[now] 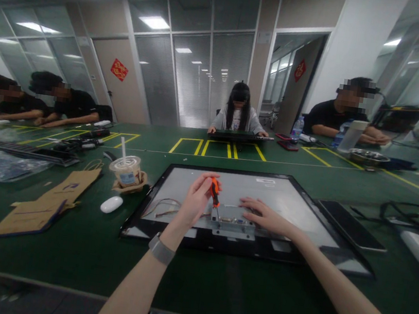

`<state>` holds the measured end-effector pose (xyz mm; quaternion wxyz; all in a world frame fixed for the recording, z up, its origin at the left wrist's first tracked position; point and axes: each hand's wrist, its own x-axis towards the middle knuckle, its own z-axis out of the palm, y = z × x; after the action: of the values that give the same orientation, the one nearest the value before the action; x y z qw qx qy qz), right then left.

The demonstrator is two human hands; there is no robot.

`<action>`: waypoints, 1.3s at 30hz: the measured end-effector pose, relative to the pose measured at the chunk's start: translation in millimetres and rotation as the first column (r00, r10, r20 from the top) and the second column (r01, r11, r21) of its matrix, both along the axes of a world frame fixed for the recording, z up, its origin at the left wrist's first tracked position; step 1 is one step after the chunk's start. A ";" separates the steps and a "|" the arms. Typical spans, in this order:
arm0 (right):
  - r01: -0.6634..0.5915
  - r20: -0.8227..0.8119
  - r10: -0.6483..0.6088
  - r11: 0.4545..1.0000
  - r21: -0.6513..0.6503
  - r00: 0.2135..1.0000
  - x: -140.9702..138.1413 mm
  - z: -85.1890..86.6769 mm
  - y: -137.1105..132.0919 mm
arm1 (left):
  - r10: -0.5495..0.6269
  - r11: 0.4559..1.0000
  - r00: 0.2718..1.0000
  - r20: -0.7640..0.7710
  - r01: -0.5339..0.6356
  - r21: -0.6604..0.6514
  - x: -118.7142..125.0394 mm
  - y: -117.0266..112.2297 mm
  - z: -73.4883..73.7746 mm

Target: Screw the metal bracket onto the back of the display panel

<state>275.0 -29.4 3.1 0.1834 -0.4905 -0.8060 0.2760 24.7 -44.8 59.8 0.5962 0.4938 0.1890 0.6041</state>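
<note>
My left hand (200, 194) is closed round the orange and black handle of a screwdriver (215, 191). The shaft points down at a small metal bracket (233, 228) that has a row of connectors along it. This bracket sits near the front edge of a large flat display panel (174, 183), which lies with its silver back up inside a black frame. Fingers spread, my right hand (260, 213) rests at the bracket's right end and on the panel. Thin wires (165, 208) run from the bracket to the left. Whether the screwdriver's tip sits in a screw is too small to tell.
Left of the panel are a white mouse (111, 204), a drink cup with a straw (126, 171) and brown paper bags (47, 202). A black phone-like slab (350, 226) and cables (400, 209) lie to the right. Several people sit around the green table (73, 262).
</note>
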 end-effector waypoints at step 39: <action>-0.007 0.004 0.007 1.000 -0.002 1.000 -1.2 2.3 -1.2 | 0.400 0.905 0.889 -0.221 -0.345 0.249 1.5 2.6 -3.1</action>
<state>273.9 -30.6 5.4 0.1803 -0.4882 -0.8078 0.2766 26.3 -42.1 56.7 0.3839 0.5830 0.2964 0.6518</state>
